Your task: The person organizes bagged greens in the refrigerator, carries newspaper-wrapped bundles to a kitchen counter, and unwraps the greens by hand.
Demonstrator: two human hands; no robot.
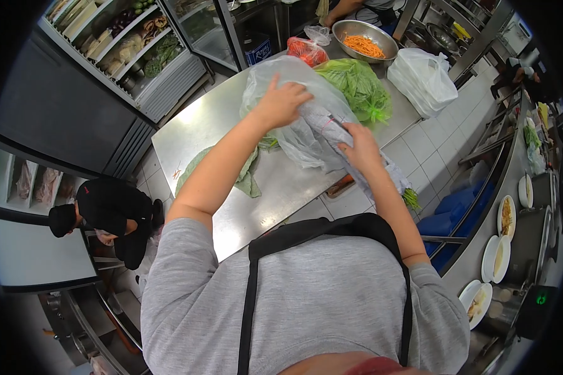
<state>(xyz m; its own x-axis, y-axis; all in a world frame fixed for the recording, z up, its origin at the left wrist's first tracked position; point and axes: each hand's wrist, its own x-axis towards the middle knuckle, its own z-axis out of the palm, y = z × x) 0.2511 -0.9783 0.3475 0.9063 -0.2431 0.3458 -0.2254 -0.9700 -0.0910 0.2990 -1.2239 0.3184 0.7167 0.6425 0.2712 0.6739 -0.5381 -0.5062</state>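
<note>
My left hand (283, 103) is over a clear plastic bag (294, 144) on the steel table (191, 128), its fingers spread. My right hand (361, 147) holds a long grey wrapped bundle (327, 127) that lies across the bag and slants past the table's front edge. Green stems (411, 199) stick out of the bundle's lower end. Behind the bundle sits a green bag of leafy vegetables (356, 84). Large green leaves (247, 178) lie on the table below my left forearm.
At the table's back are a metal bowl of orange shreds (364, 47), a red bag (306, 51) and a white bag (422, 81). A person in black (112, 209) bends at the left. An open refrigerator (134, 47) stands back left; plates (496, 257) line the right counter.
</note>
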